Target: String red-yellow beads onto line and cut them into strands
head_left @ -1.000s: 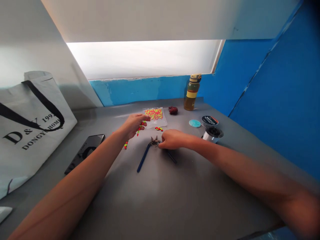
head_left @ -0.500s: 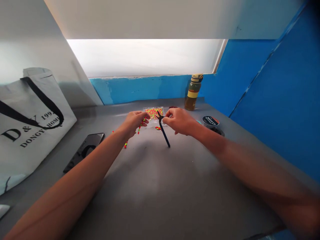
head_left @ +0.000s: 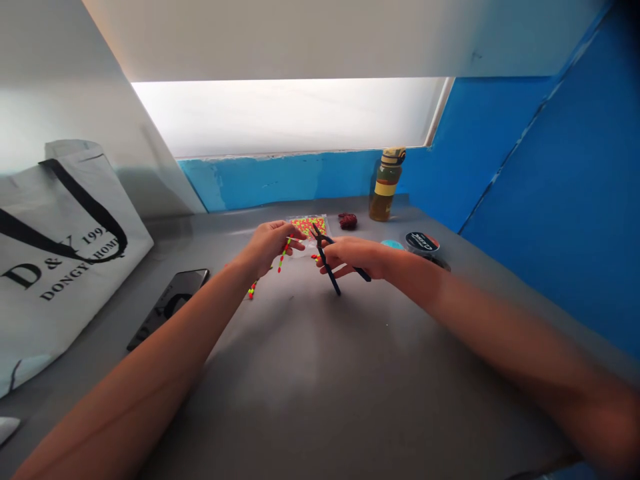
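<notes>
My left hand (head_left: 270,245) pinches the top of a short strand of red and yellow-green beads (head_left: 281,260), which dangles below the fingers. My right hand (head_left: 353,256) is round a pair of dark-handled pliers (head_left: 323,250); its handles are spread and the jaws point up and left, a small gap from the left fingertips. Behind both hands lies a clear plastic bag (head_left: 309,225) full of red and yellow beads. A few loose beads (head_left: 315,257) are partly hidden beside the right fingers. Another beaded strand (head_left: 252,289) rests on the table under my left wrist.
A dark phone (head_left: 170,307) and a large white tote bag (head_left: 65,267) are on the left. Toward the back stand a bottle (head_left: 386,185) and a dark red bundle (head_left: 347,221). Right of my hand are a round black-labelled container (head_left: 423,242) and a light-blue item (head_left: 393,245).
My right hand has shifted down from the pliers' pivot to their handles, and the second handle now shows. The dark red bundle is uncovered. The left hand stays nearly in place.
</notes>
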`<state>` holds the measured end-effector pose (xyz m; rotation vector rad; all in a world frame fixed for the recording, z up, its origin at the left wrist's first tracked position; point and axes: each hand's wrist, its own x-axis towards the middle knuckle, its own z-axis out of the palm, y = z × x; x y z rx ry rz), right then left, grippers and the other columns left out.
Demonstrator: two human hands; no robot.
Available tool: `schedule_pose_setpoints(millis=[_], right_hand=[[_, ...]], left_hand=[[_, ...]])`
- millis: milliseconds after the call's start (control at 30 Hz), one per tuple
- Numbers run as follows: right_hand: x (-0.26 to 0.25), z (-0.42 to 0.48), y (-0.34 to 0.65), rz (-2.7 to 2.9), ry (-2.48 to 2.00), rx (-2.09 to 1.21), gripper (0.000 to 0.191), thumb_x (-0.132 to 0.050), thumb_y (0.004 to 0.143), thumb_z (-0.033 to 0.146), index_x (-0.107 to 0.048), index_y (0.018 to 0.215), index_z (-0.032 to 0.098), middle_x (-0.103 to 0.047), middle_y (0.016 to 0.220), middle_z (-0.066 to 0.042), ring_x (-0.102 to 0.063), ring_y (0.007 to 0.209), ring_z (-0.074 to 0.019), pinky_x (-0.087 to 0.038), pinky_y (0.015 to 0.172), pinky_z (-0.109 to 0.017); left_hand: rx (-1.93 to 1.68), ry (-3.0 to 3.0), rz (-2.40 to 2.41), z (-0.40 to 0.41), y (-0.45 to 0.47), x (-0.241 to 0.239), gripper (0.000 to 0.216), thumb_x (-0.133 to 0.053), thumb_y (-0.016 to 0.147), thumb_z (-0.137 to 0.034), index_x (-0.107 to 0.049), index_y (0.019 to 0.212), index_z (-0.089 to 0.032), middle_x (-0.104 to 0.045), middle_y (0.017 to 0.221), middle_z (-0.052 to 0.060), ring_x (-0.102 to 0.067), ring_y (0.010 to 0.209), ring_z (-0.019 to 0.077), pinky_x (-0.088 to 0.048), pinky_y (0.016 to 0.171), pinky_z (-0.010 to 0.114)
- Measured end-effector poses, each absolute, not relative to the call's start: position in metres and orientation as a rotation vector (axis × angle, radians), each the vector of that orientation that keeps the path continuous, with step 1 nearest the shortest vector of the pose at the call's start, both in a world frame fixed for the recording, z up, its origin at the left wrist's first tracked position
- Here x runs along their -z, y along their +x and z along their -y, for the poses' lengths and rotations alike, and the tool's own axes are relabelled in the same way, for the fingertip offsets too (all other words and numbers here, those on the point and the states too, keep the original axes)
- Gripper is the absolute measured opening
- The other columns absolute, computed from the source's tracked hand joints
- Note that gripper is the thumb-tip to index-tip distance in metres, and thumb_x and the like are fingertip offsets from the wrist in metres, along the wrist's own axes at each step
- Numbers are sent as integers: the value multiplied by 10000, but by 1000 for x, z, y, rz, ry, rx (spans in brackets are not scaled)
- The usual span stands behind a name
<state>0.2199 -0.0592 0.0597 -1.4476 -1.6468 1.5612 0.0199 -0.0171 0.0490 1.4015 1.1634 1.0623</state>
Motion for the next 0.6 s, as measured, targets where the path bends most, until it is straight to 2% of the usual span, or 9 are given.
schedule_pose_setpoints(millis=[233,600], right_hand=[[-46,45,222,1626,-1388,-1474,223,-620,805,273,-590,1012,195,-676,1072,-99,-643,943,-213,-536,786,-314],[-43,48,220,1581,-1300,-1448,243,-625,837,288,-574,1058,200,-656,948,-68,-622,826,-185,-516,763,-304]], left_hand=[[-1041,1377,-1111,23,23,-54,125,-668,671,-241,-664,731,-131,-745,964,170,-717,905,266,-527,763,357],[-951,1471,-1147,24,20,-53,172,-658,714,-304,-679,772,-143,-737,1063,170,-714,862,246,-466,636,304]])
